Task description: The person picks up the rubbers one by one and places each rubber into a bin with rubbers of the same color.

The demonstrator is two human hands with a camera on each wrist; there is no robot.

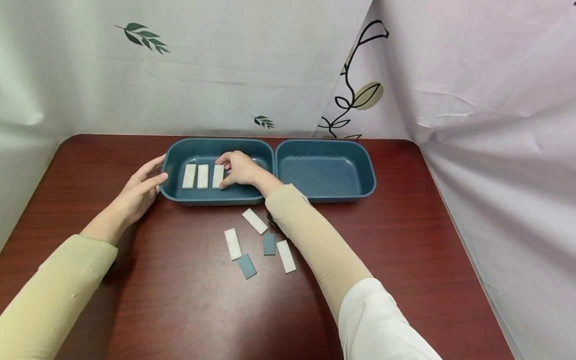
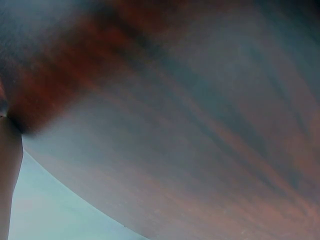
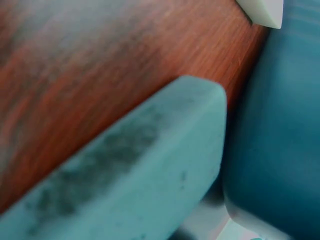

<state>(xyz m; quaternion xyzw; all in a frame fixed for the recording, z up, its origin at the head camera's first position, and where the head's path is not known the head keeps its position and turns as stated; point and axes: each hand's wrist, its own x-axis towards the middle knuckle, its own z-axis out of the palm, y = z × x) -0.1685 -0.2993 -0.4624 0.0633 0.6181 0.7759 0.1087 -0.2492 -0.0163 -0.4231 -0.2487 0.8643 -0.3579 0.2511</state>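
In the head view, my right hand reaches into the left blue bin. Its thumb and fingers pinch the two ends of a white tile. This tile is at the right of a row, beside a second white tile and a third white tile on the bin floor. My left hand is at the bin's left end, fingers extended along the outside and thumb tip at the rim. The left wrist view is too blurred to show the hand's contact.
A second blue bin adjoins on the right. In front lie loose white tiles and blue-grey tiles, partly beside my right forearm. The right wrist view shows a blue-grey tile close up by the bin wall. Fabric hangs behind the table.
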